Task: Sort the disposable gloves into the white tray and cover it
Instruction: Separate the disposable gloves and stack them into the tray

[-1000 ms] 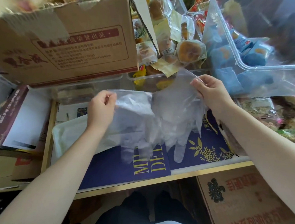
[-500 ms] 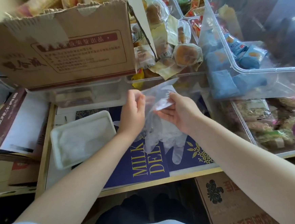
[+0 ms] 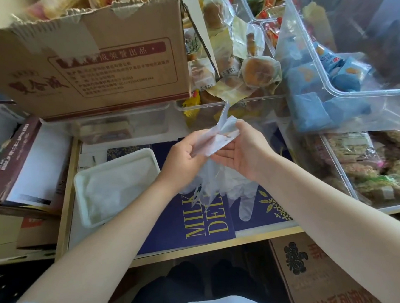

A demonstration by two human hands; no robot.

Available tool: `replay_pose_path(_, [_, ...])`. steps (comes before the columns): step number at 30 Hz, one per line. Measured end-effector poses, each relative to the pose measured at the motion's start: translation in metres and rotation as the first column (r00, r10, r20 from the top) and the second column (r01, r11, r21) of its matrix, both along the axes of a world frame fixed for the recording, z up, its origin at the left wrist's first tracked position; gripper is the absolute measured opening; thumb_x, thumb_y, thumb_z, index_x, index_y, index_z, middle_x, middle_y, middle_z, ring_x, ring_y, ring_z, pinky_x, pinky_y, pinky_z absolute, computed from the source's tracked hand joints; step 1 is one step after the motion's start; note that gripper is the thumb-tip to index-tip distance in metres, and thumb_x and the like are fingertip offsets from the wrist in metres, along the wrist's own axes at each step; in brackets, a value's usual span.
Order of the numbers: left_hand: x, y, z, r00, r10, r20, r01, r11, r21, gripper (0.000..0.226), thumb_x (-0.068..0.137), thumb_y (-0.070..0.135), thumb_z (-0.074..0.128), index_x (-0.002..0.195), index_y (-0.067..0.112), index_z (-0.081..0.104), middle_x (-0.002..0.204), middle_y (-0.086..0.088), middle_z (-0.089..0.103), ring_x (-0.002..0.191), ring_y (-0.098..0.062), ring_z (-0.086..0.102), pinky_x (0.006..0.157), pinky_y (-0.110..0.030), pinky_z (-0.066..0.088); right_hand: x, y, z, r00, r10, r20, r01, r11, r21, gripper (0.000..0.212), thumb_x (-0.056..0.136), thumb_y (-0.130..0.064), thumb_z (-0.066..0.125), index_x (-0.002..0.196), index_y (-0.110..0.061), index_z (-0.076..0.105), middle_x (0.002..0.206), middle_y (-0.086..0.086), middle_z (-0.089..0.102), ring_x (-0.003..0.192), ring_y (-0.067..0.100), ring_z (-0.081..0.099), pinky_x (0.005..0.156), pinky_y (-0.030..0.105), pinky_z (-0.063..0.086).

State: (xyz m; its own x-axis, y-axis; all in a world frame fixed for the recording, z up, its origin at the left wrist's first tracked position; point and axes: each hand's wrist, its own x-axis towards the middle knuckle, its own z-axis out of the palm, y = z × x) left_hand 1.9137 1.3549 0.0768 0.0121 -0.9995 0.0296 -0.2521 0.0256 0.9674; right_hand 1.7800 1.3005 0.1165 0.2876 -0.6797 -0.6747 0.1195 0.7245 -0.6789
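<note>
Books [image 3: 20,163] sit far left, stacked open with a dark cover edge, beside the desk [image 3: 65,205]. Behind them a torn cardboard box [image 3: 87,64] with red print rests on a clear container. Tray [image 3: 82,184], white, lies on the desk left of centre, uncovered, with thin clear plastic lying inside it; cannot tell whether that is gloves. Just right of the tray a navy box [image 3: 183,226] with gold lettering lies flat on the desk.

Left hand [image 3: 184,161] is raised over the navy box, fingers curled, pinching the top of the gloves [image 3: 223,185]. Gloves are clear and bunched; the cuff end is folded between both hands, the finger ends hang down in front of the navy box, not in the tray. Right hand [image 3: 244,151] is palm-up just beside the left, thumb pressing the folded cuff against its fingers, the other fingers only loosely bent.

Behind the hands wrapped pastries [image 3: 257,71] pile in a clear bin. Far right, a big clear tub [image 3: 348,96], tilted, holds blue snack packs; under it a flat clear bin [image 3: 340,178] holds wrapped snacks. A printed carton [image 3: 311,274] stands on the floor lower right.
</note>
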Motion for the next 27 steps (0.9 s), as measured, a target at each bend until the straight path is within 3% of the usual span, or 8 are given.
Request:
replay_pose_path(5, [0.005,-0.004,0.006,0.998,0.041,0.055,-0.041,0.999,-0.003,0.025,0.097,0.012,0.046,0.106,0.026,0.065,0.101,0.012,0.068,0.100,-0.004,0.062,0.091,-0.019,0.045,-0.013,-0.014,-0.011,0.913,0.034,-0.406,-0.074,0.994,-0.082,0.035,0.096,-0.036,0.040,0.106,-0.006,0.057,0.080,0.010,0.066,0.057,0.017,0.061,0.049,0.021,0.048])
replay_pose_path(8, [0.010,-0.008,0.013,0.999,-0.019,0.049,0.015,0.997,0.074,0.026,0.097,0.013,0.046,0.096,0.031,0.065,0.096,0.017,0.068,0.094,0.002,0.062,0.088,-0.013,0.045,-0.031,-0.023,-0.029,0.787,-0.140,-0.601,-0.103,0.931,-0.351,0.035,0.092,-0.024,0.050,0.124,-0.012,0.045,0.110,0.008,0.058,0.083,0.019,0.061,0.062,0.026,0.050])
replay_pose_path(12, [0.020,-0.013,0.014,0.998,-0.057,0.021,0.052,0.985,0.166,0.027,0.096,0.014,0.047,0.095,0.034,0.064,0.096,0.016,0.068,0.093,0.002,0.063,0.092,-0.019,0.045,-0.035,-0.016,-0.018,0.763,-0.298,-0.573,-0.420,0.444,-0.791,0.037,0.090,-0.031,0.048,0.122,-0.012,0.053,0.127,0.005,0.050,0.118,0.018,0.046,0.100,0.031,0.035])
replay_pose_path(15, [0.022,-0.014,0.019,0.987,-0.160,0.006,0.157,0.971,0.179,0.030,0.096,0.012,0.048,0.102,0.036,0.064,0.103,0.013,0.068,0.101,-0.006,0.061,0.098,-0.029,0.044,-0.025,-0.017,-0.007,0.568,-0.056,-0.821,-0.808,0.155,-0.569,0.050,0.089,-0.049,0.044,0.126,-0.016,0.052,0.125,0.000,0.058,0.120,0.016,0.048,0.107,0.034,0.024])
replay_pose_path(17, [0.019,-0.014,0.025,0.970,-0.239,0.036,0.230,0.961,0.154,0.032,0.096,0.007,0.046,0.107,0.033,0.062,0.107,0.014,0.065,0.102,0.000,0.059,0.098,-0.024,0.042,-0.022,-0.021,-0.006,0.432,-0.002,-0.902,-0.901,0.042,-0.432,0.031,0.090,-0.041,0.055,0.109,-0.017,0.057,0.099,-0.001,0.066,0.098,0.021,0.059,0.092,0.033,0.037])
replay_pose_path(20, [0.020,-0.014,0.026,0.972,-0.233,0.031,0.225,0.961,0.163,0.028,0.094,0.004,0.049,0.106,0.026,0.063,0.105,0.008,0.067,0.102,-0.003,0.060,0.094,-0.021,0.043,-0.024,-0.025,-0.006,0.500,0.102,-0.860,-0.866,0.052,-0.498,0.018,0.090,-0.025,0.061,0.079,-0.013,0.053,0.061,-0.010,0.047,0.055,0.009,0.045,0.052,0.027,0.032])
replay_pose_path(24, [0.032,-0.008,0.013,0.984,-0.166,0.070,0.141,0.951,0.275,0.009,0.087,0.022,0.062,0.094,0.016,0.064,0.094,-0.008,0.071,0.086,-0.015,0.065,0.084,-0.031,0.048,-0.033,-0.031,-0.008,0.594,0.131,-0.794,-0.800,0.203,-0.565,0.026,0.089,-0.016,0.061,0.067,-0.018,0.046,0.060,-0.015,0.043,0.053,0.000,0.038,0.049,0.014,0.031])
replay_pose_path(27, [0.040,0.000,0.005,0.979,-0.191,0.064,0.156,0.920,0.360,0.017,0.086,0.025,0.062,0.083,0.008,0.066,0.076,-0.006,0.067,0.066,-0.009,0.060,0.064,-0.019,0.046,-0.041,-0.034,-0.011,0.620,0.185,-0.763,-0.773,0.315,-0.551,0.028,0.089,-0.018,0.060,0.064,-0.013,0.052,0.057,-0.008,0.045,0.051,0.006,0.039,0.050,0.014,0.032])
